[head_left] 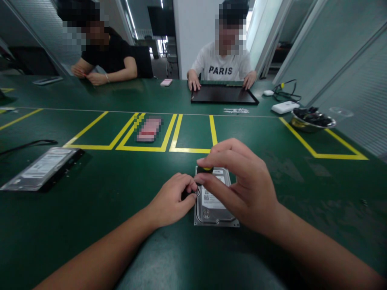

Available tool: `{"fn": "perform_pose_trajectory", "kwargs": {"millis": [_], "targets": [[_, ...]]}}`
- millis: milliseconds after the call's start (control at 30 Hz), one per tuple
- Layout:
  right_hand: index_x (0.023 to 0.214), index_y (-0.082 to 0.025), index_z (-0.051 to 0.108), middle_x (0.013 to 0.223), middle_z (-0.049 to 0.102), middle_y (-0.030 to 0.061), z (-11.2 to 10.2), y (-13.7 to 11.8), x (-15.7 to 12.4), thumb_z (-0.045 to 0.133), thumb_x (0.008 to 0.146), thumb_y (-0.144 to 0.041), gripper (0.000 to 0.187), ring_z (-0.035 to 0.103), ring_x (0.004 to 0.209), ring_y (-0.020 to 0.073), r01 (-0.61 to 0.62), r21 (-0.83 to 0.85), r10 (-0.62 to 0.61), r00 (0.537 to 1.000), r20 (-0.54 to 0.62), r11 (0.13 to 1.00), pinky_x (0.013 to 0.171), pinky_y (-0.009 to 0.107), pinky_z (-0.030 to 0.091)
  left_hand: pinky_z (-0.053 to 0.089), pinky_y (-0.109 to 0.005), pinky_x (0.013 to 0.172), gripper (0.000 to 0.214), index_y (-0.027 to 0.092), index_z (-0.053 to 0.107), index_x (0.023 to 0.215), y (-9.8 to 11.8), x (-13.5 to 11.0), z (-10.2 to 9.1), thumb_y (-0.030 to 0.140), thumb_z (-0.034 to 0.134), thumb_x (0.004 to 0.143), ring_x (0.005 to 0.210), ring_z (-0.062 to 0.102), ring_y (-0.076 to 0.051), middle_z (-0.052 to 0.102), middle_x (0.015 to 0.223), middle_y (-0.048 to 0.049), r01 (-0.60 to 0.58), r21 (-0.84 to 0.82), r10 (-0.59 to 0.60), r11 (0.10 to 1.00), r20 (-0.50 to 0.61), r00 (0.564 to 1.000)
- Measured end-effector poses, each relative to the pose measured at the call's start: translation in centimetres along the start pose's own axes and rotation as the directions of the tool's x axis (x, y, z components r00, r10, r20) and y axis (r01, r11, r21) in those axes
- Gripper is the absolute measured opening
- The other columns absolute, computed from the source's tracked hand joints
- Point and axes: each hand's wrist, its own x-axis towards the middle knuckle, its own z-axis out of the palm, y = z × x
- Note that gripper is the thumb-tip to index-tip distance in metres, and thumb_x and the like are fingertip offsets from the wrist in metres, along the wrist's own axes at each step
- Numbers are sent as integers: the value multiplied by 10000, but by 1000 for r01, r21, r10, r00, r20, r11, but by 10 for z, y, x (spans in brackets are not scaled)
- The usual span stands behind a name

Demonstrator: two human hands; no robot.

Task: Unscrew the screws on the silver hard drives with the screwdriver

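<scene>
A silver hard drive [216,215] with a white label lies flat on the green table in front of me. My left hand [177,197] is closed at its left edge, thumb and curled fingers against the side. Over the upper part of the drive, my right hand [242,181] pinches the black and yellow handle of a screwdriver [205,170] between thumb and fingers. The handle points up toward me; its shaft and tip are hidden. My right hand also covers part of the drive's right side.
Another drive-like silver unit [45,167] lies at the left. A pink item [149,129] sits inside yellow tape markings. At the right stands a metal bowl [313,125] of dark parts, near a white box [285,107]. Across the table, two people sit; one touches a black panel [225,94].
</scene>
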Motion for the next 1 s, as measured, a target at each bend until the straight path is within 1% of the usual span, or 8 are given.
{"fn": "perform_pose_trajectory", "kwargs": {"millis": [133,267,367,433,500,633,733,1000], "targets": [[1042,-181,655,955,696,49,-1,0,0,642,887,-158,157,622,912,160,5,-12,-5,1000,25,1000,807,335,509,414,-331,730,43,188,563,830,-2,0,1,216,587,853,801,552,-196,580,803,0,-16,11,17,1000,-11,1000],[1075,-172,650,1025,721,51,-1,1,0,622,883,-136,197,643,958,163,39,-8,-39,999,27,999,854,346,510,434,-358,773,52,182,580,883,-3,1,1,231,572,866,871,564,-212,632,950,-35,-44,3,44,999,-27,999],[1075,-132,660,1040,724,72,0,2,-1,621,869,-108,211,649,1004,166,68,27,-69,997,20,997,897,348,507,446,-373,801,59,180,585,897,-2,0,2,225,567,863,908,572,-222,642,1008,-49,-46,-6,46,999,-26,999],[1056,-103,677,1041,704,101,1,2,-1,647,869,-135,193,641,1008,170,63,33,-63,998,14,997,889,343,512,451,-367,792,61,183,587,904,-2,0,2,218,568,859,903,576,-219,641,995,-46,-24,-18,24,1000,-20,1000],[1024,-86,696,1007,671,113,1,2,0,688,866,-190,190,626,962,163,49,26,-49,999,2,998,832,319,523,452,-353,772,50,186,588,898,-2,0,2,210,570,857,877,576,-213,635,939,-34,3,-27,-3,1000,-4,1000],[987,-88,709,897,648,79,0,2,0,697,863,-177,153,597,877,138,41,11,-41,999,-13,999,762,284,512,441,-340,751,36,190,596,882,-2,0,2,204,573,857,834,566,-204,620,858,-16,7,-12,-7,1000,2,1000],[993,-88,705,896,669,73,-1,2,0,683,858,-137,146,605,881,137,43,6,-43,999,-11,999,778,290,510,433,-342,746,49,186,606,888,-2,0,1,213,576,860,821,564,-202,623,854,-15,-11,-1,11,1000,1,1000],[1060,-79,687,1024,728,87,-1,3,0,641,865,-96,201,653,988,144,74,37,-76,996,37,997,886,318,514,451,-349,769,77,190,599,929,-4,0,2,230,583,866,855,581,-212,643,911,-26,-35,-15,35,999,-16,999]]}}
